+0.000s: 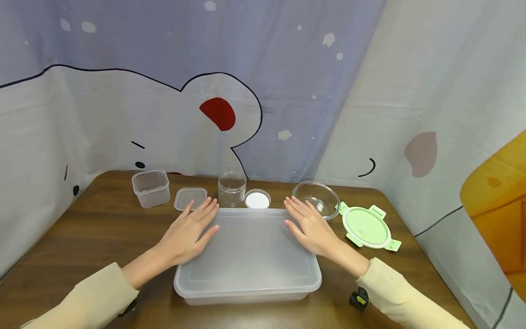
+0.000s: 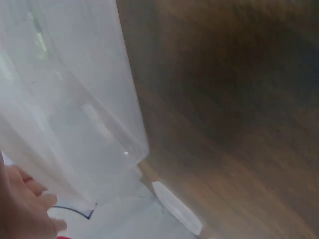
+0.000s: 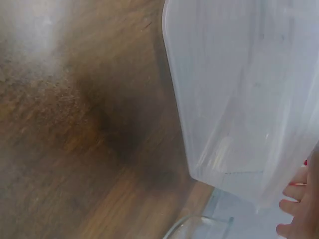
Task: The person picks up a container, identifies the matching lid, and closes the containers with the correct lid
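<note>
A large translucent plastic storage box (image 1: 246, 300) stands before me with its flat lid (image 1: 250, 251) covering the top. My left hand (image 1: 186, 235) rests on the lid's left edge, fingers straight and angled toward the far side. On the opposite edge lies my right hand (image 1: 310, 228), its fingers extended too and its thumb pointing inward. Both wrist views look along the box's side walls; part of the left hand (image 2: 25, 209) and part of the right hand (image 3: 301, 209) show at the frame edges.
Behind the box, from left to right, are a small square container (image 1: 151, 189), a flat square lid (image 1: 190, 198), a clear round jar (image 1: 231, 192), a white round lid (image 1: 257, 199), a glass bowl (image 1: 316, 215) and a green clip lid (image 1: 366, 227). A printed curtain (image 1: 287, 91) hangs behind the wooden table (image 1: 102, 219).
</note>
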`<action>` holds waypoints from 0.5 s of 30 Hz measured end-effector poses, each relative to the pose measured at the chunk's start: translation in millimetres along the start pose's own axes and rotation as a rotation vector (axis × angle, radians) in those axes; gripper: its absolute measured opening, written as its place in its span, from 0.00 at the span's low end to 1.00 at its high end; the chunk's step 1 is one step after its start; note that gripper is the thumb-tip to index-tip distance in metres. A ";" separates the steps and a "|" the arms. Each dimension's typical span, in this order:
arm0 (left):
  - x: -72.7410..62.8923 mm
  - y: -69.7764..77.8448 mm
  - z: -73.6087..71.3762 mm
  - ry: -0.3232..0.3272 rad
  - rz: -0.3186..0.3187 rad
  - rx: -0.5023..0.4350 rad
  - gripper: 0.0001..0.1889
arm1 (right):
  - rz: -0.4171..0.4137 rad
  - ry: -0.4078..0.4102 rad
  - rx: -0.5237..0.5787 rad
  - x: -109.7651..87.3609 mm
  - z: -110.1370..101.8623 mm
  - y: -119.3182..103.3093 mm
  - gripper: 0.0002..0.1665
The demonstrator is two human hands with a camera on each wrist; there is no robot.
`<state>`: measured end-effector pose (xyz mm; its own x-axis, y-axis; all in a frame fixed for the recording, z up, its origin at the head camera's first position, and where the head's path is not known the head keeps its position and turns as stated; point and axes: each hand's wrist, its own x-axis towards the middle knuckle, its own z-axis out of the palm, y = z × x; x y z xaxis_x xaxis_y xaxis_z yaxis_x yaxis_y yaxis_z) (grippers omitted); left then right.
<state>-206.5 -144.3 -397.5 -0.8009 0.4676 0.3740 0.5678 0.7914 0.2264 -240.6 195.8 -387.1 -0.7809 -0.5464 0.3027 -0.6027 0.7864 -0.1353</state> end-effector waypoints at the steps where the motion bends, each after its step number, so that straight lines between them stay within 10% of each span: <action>1: -2.6 1.4 -1.4 0.004 0.029 0.005 0.30 | -0.023 0.015 -0.005 -1.9 -1.6 -1.2 0.32; 15: -60.7 15.4 -20.1 0.045 0.472 0.084 0.41 | -0.624 0.152 -0.061 -54.7 -20.8 -8.3 0.34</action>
<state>-145.3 -168.4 -398.6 -0.4494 0.7673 0.4574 0.8485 0.5268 -0.0501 -189.5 225.2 -382.9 -0.2522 -0.8631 0.4377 -0.9221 0.3515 0.1618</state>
